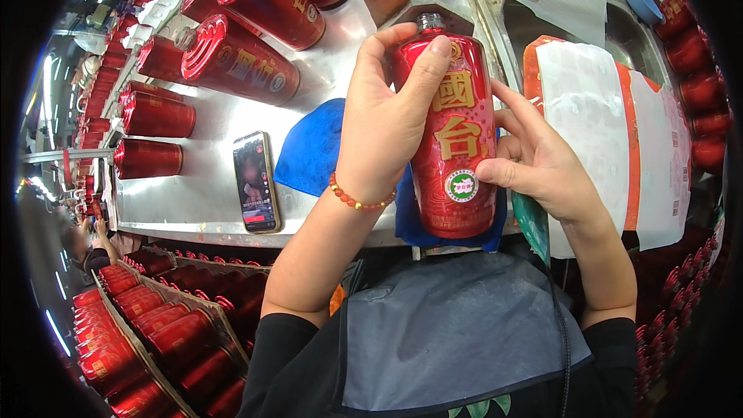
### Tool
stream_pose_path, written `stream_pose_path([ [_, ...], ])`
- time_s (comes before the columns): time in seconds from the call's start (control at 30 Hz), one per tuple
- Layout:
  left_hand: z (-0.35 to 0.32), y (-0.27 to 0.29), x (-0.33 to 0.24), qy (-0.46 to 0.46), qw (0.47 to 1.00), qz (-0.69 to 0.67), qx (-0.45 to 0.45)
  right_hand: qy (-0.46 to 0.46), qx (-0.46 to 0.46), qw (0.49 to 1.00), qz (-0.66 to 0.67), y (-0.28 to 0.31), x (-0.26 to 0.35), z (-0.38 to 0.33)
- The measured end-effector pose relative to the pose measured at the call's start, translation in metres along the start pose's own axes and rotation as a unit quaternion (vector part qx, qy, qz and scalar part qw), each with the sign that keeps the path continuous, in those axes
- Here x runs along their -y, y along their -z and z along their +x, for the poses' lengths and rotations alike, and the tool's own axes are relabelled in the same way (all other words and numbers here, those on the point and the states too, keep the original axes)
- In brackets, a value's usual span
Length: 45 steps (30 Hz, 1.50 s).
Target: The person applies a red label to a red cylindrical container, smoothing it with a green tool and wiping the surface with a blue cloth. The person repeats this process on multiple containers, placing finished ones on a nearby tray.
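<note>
Held up over the near edge of the steel tabletop [193, 209], just above a blue cloth [313, 147]: a red bottle [453, 131] with gold characters and a round green-and-white sticker low on its front. Turned label-forward and nearly upright, neck pointing far, probably so the sticker face can be seen and pressed.

Left hand [383, 124] wrapped around the bottle's left side, fingers curled over the shoulder near the cap, gripping firmly. Right hand [542, 162] half closed on the bottle's right side, thumb pressed just beside the sticker, fingers behind.

Lying on the far left of the tabletop, more red bottles [240, 58]; a phone [257, 182] flat, left of the cloth. To the right, white sheets with orange edges [611, 124]. Below left, crates of red bottles [147, 325].
</note>
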<state>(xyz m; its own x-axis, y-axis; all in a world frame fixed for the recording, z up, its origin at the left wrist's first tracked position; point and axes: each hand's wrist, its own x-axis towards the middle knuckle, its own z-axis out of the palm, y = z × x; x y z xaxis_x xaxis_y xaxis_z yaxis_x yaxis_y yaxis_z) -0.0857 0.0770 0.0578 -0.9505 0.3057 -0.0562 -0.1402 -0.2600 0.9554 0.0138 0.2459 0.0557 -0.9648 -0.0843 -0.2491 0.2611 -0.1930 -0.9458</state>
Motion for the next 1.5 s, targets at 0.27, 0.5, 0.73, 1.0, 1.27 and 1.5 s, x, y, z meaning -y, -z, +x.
stream_pose_path([
  [0.27,-0.001,0.012,-0.001,0.036,0.998,-0.028,0.031,-0.001,0.009,1.0,-0.017,0.003,-0.004,-0.002],
  [0.5,-0.052,0.034,0.008,0.053,0.994,0.009,0.098,-0.037,0.024,0.999,0.021,0.015,-0.016,-0.01],
  [0.73,-0.077,0.041,0.032,0.028,0.987,0.122,0.101,-0.021,0.015,0.999,0.023,0.009,-0.018,-0.01],
  [1.0,-0.076,0.041,0.036,0.014,0.987,0.119,0.103,-0.026,0.014,0.999,0.029,0.01,-0.018,-0.01],
  [1.27,-0.078,0.041,0.034,0.013,0.987,0.122,0.099,-0.033,0.013,0.999,0.035,0.01,-0.017,-0.009],
  [1.5,-0.076,0.039,0.031,0.021,0.987,0.123,0.103,-0.033,0.021,0.998,0.044,0.011,-0.017,-0.009],
])
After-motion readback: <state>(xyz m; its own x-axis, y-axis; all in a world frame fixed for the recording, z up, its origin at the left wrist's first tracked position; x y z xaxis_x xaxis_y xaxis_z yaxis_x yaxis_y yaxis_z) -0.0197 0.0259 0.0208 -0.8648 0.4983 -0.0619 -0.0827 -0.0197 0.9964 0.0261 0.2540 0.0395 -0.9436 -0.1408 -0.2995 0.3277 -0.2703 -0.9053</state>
